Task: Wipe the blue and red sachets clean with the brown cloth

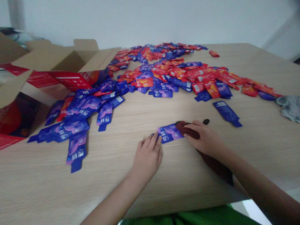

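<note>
You're in a plain indoor workroom, perhaps in a home or small office; the blurred edges leave that unsure. A wood-grain tabletop (122,184) fills the frame, with open printed cartons (72,79) (flaps up) at left, heaped sachets (203,75) upper centre, and a pale wall (150,20) above.

Blue-purple sachet (170,132) w/ white print lies flat on tbl. (257,147), printed side up; long dk. brown item (212,162) overlaps its R end, slanting twd. near R; exact type unclear
</note>
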`<action>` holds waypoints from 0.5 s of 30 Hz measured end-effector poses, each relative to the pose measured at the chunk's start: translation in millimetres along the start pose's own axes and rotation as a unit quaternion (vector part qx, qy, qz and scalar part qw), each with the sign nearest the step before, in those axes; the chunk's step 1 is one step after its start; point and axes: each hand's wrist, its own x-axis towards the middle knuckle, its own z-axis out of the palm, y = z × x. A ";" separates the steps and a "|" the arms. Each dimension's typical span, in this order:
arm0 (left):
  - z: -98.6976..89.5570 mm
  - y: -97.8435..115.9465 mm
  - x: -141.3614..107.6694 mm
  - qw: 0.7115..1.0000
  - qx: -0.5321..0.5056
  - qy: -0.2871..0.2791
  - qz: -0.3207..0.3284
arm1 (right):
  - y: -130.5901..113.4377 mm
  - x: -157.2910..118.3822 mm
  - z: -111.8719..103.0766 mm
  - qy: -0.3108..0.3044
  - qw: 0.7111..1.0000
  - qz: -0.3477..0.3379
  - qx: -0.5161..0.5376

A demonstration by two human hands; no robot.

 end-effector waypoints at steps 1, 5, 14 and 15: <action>-0.2 0.4 0.1 1.000 0.001 0.003 0.001 | -9.9 3.0 -0.3 0.010 1.000 -0.025 0.009; -1.8 2.0 0.3 1.000 -0.001 0.000 -0.003 | -48.9 9.6 18.3 -0.032 0.987 -0.149 0.039; 1.2 -0.2 -0.1 1.000 -0.011 -0.011 -0.007 | -5.1 -6.5 28.1 -0.019 0.997 -0.070 -0.018; 1.5 -0.7 -0.1 1.000 -0.012 -0.014 -0.005 | 6.0 -7.0 22.3 -0.014 0.998 -0.052 -0.018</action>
